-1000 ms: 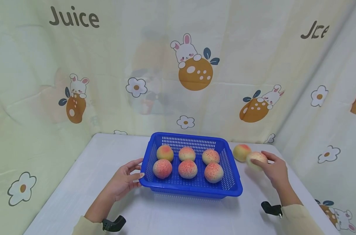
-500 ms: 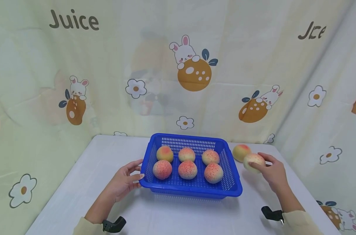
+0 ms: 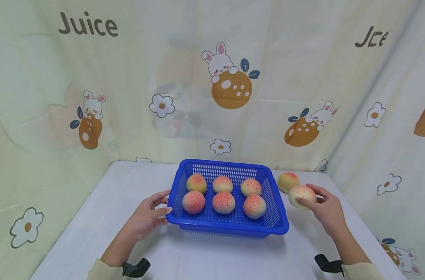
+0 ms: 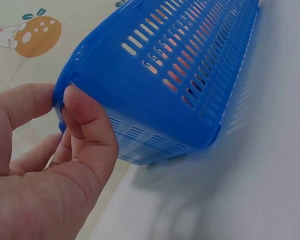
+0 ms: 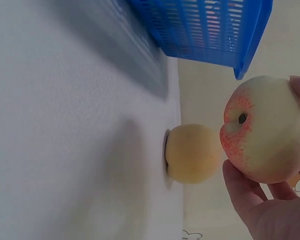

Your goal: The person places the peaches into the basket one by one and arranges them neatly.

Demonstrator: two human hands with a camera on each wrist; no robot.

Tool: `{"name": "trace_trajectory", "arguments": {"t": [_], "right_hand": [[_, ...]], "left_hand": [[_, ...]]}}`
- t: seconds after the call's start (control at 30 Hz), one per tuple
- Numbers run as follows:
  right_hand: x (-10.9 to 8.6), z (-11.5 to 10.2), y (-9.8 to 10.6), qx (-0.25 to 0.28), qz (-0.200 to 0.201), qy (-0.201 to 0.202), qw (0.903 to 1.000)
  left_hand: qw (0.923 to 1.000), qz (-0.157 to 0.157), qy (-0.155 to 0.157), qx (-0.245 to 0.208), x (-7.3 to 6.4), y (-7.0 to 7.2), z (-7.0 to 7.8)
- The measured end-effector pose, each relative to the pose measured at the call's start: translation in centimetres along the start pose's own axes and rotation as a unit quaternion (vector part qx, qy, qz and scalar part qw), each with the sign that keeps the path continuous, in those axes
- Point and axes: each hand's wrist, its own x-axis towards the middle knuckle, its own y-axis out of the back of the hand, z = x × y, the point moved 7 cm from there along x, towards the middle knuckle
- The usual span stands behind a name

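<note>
My left hand [image 3: 146,217] pinches the left end of a blue plastic basket [image 3: 230,224], thumb on the near side of the rim and fingers behind it. Perforated walls of the basket [image 4: 125,85] fill much of the left wrist view. Inside stand several peaches in two rows, among them a redder front-left peach [image 3: 193,202]. To the right of the basket, my right hand [image 3: 329,212] holds a pale peach [image 5: 262,135] between thumb and fingers, above the table. Its dark stem hollow faces the wrist camera.
A yellow peach [image 3: 288,181] with a red top rests on the white table [image 3: 198,256], beside the basket's right wall and behind the held peach. Printed cloth [image 3: 184,128] hangs behind the table and along both sides.
My right hand has brought the pale peach slightly left and nearer to me, away from the yellow peach. The left hand and the basket have stayed in place.
</note>
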Motion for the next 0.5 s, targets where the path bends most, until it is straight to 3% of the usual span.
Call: {"name": "trace_trajectory", "arguments": {"t": [0.5], "right_hand": [[-2.0, -2.3, 0.1, -0.006, 0.014, 0.04, 0.9991]], "left_hand": [[1.0, 0.0, 0.003, -0.004, 0.0, 0.0, -0.1]]}}
